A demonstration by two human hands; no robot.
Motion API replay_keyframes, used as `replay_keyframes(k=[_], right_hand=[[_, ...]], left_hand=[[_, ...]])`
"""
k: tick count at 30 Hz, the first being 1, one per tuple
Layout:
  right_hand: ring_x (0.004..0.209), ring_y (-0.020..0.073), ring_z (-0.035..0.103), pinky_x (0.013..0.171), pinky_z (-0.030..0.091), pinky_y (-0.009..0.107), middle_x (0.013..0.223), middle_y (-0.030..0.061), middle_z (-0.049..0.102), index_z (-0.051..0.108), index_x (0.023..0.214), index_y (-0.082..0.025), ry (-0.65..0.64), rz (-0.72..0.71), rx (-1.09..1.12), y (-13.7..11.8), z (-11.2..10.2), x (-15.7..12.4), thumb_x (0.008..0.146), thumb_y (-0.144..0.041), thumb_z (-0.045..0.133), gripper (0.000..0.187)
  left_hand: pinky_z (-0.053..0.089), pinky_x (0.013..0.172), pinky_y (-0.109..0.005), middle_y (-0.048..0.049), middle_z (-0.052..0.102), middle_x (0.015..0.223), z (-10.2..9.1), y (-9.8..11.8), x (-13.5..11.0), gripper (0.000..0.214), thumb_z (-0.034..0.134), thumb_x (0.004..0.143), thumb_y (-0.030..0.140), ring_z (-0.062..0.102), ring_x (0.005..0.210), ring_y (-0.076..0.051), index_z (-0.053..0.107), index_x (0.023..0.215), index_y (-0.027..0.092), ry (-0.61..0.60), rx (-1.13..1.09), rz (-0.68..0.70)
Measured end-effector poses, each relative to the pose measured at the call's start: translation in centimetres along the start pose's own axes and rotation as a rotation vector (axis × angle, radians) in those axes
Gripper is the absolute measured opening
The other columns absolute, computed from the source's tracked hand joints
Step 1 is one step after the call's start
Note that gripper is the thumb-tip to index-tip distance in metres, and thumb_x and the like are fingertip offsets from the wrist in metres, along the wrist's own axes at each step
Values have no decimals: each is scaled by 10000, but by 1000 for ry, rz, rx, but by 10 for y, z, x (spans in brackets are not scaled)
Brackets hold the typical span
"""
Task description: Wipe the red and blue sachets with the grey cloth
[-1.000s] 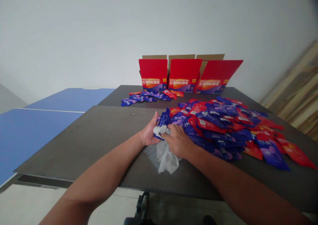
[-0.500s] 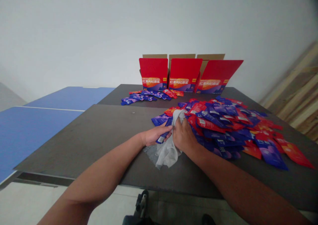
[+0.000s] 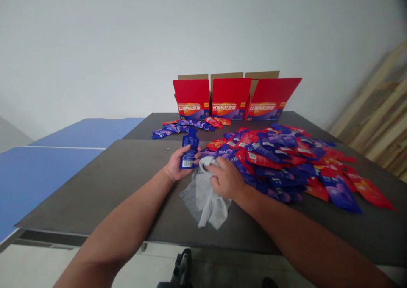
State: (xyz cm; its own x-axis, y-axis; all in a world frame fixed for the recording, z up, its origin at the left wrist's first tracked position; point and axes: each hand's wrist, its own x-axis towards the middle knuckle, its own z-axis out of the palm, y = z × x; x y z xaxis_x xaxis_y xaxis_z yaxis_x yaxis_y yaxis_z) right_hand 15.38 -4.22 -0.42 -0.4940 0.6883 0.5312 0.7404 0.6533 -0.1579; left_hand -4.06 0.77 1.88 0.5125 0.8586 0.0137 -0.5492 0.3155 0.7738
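Observation:
My left hand (image 3: 179,162) is closed on a dark blue pouch (image 3: 190,149), held upright with its printed side and white label facing me. Bunched in my right hand (image 3: 226,178) is a grey cloth (image 3: 211,201), whose loose end hangs down over the dark table. The right fingers are just beside the pouch's lower edge. Right behind my right hand spreads a large pile of red and blue pouches (image 3: 273,148).
Three open red boxes (image 3: 231,94) stand side by side at the back of the dark table (image 3: 95,186). A smaller group of blue and red pouches (image 3: 171,128) lies before them. A blue table (image 3: 63,161) adjoins on the left; wooden boards (image 3: 381,114) lean at the right.
My left hand has moved left and turned the pouch upright, its label now facing me. My right hand has shifted left and down with the cloth, which has come off the pouch.

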Motion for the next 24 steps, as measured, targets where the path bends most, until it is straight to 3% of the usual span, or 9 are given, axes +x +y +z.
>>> replay_keyframes(k=[4, 6, 9, 11, 15, 20, 24], right_hand=[[711, 187, 459, 698, 378, 318, 778, 38, 513, 708, 805, -225, -155, -368, 134, 1, 4, -2, 700, -210, 491, 241], [666, 173, 447, 664, 363, 310, 746, 26, 519, 691, 732, -222, -187, -426, 152, 2, 7, -2, 701, -215, 486, 207], [634, 159, 444, 626, 342, 298, 723, 15, 530, 663, 669, -220, -214, -440, 158, 3, 10, -2, 721, -223, 482, 189], [616, 151, 438, 609, 333, 292, 718, 9, 535, 656, 658, -220, -228, -435, 162, 3, 11, -1, 733, -229, 484, 188], [578, 142, 416, 573, 309, 289, 710, 9, 543, 659, 660, -217, -231, -415, 178, 3, 13, 0, 740, -231, 496, 183], [569, 140, 415, 553, 293, 293, 709, 10, 556, 658, 662, -211, -247, -406, 211, 3, 14, 1, 746, -231, 506, 175], [581, 140, 425, 557, 298, 289, 725, 11, 566, 660, 673, -211, -262, -396, 218, 3, 13, 1, 743, -227, 509, 168]], left_hand=[[412, 565, -198, -18, 551, 717, -11, -1, 9, 274, 637, 792, 364, 502, 595, -101, 632, 946, 137, 217, 180, 234], [421, 603, -181, -17, 595, 790, -12, -6, 11, 298, 690, 765, 318, 531, 652, -97, 646, 1015, 161, 298, 373, 345], [435, 800, -179, -30, 636, 1010, -9, -14, 11, 535, 752, 717, 243, 577, 889, -114, 610, 1231, 209, 310, 690, 425], [407, 921, -214, -46, 626, 1124, -7, -17, 11, 663, 752, 723, 259, 560, 1042, -145, 535, 1349, 223, 293, 843, 419], [374, 1018, -312, -76, 591, 1237, 0, -18, 15, 717, 686, 774, 395, 529, 1161, -213, 450, 1425, 209, 329, 1067, 326], [391, 1003, -384, -119, 579, 1209, 17, -11, 35, 786, 639, 762, 539, 546, 1094, -274, 444, 1437, 187, 181, 1652, 98], [416, 963, -361, -151, 578, 1182, 40, -14, 66, 768, 609, 764, 558, 557, 1061, -286, 479, 1410, 162, 62, 1975, 61]])
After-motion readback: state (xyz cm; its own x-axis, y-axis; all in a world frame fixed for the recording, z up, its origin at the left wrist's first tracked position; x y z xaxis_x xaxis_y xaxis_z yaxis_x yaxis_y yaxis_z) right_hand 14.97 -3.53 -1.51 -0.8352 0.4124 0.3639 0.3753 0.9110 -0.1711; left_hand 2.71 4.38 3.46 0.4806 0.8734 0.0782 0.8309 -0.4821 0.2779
